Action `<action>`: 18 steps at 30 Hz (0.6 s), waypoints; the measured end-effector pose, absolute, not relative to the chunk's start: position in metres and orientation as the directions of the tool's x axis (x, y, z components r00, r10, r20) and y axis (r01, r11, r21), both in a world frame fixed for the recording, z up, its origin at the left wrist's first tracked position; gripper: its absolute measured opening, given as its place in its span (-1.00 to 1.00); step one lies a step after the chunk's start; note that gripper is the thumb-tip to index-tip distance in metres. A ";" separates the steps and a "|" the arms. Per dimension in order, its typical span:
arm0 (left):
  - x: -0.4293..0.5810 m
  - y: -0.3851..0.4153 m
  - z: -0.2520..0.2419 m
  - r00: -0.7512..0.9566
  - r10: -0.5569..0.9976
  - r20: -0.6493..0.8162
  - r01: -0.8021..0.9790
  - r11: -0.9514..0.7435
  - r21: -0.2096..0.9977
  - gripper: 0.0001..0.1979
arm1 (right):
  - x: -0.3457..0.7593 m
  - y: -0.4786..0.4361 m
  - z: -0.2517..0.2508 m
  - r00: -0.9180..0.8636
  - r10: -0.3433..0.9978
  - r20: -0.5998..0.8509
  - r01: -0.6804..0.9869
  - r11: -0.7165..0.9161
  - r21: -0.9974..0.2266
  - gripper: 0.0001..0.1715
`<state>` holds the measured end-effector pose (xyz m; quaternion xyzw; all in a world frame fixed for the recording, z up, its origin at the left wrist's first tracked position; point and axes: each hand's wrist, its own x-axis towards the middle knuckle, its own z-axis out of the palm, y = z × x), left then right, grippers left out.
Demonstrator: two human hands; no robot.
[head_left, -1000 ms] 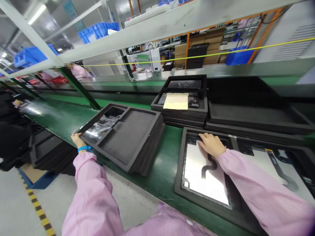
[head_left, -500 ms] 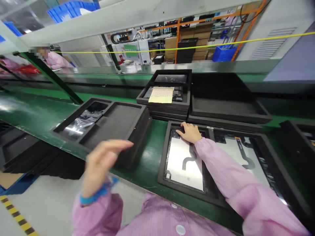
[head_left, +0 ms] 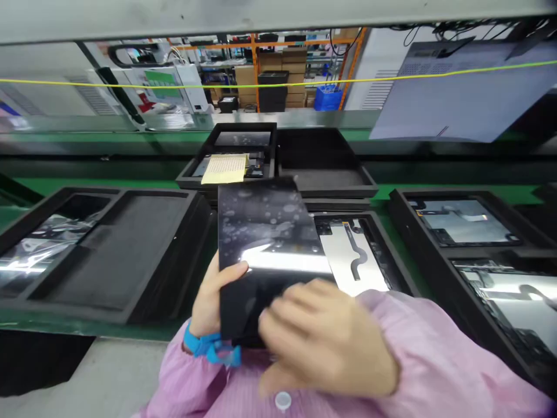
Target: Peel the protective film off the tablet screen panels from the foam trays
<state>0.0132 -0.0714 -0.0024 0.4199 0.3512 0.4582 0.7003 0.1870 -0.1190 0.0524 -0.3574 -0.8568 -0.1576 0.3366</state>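
Note:
A glossy black display panel [head_left: 270,223] is tilted up in front of me, its shiny face mottled with pale spots. My left hand [head_left: 212,296] grips its left edge, thumb on the face and the other fingers behind; a blue band circles that wrist. Over the panel's lower right corner is my right hand [head_left: 326,337], blurred, with fingers bent; whether it touches the panel I cannot tell. Behind the panel, partly hidden, a black foam tray [head_left: 394,255] holds another panel [head_left: 348,255] with its silver back and a dark flex cable facing up.
To the left, a foam tray [head_left: 126,249] has a film-covered panel [head_left: 47,244] in one compartment. At the right, another tray [head_left: 439,290] holds silver-backed panels. Stacked trays stand behind, one bearing a yellow paper sheet [head_left: 226,168]. A yellow cord [head_left: 304,85] crosses above the green bench.
The left-compartment panel of the middle tray appears to have been lifted out and turned black face up in my left hand. My right hand has moved toward me; the view has swung right.

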 end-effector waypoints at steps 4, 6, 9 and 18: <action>0.029 -0.081 0.000 0.303 0.933 -0.197 -0.411 0.314 0.856 -0.58 | 0.258 -0.069 0.028 0.164 0.765 0.622 0.919 0.111 -0.379 -0.41; 0.037 -0.087 -0.002 0.368 0.917 -0.153 -0.388 0.301 0.871 -0.58 | 0.285 -0.039 0.018 0.292 0.848 0.442 0.773 0.062 -0.631 -0.37; 0.047 -0.092 -0.004 0.421 0.905 -0.065 -0.376 0.239 0.895 -0.58 | 0.294 -0.025 0.011 0.317 0.813 0.488 0.771 0.078 -0.632 -0.44; 0.048 -0.096 0.007 0.417 0.907 0.056 -0.526 0.190 0.829 -0.23 | 0.269 -0.100 0.023 0.125 0.813 0.569 0.576 0.407 -0.709 -0.56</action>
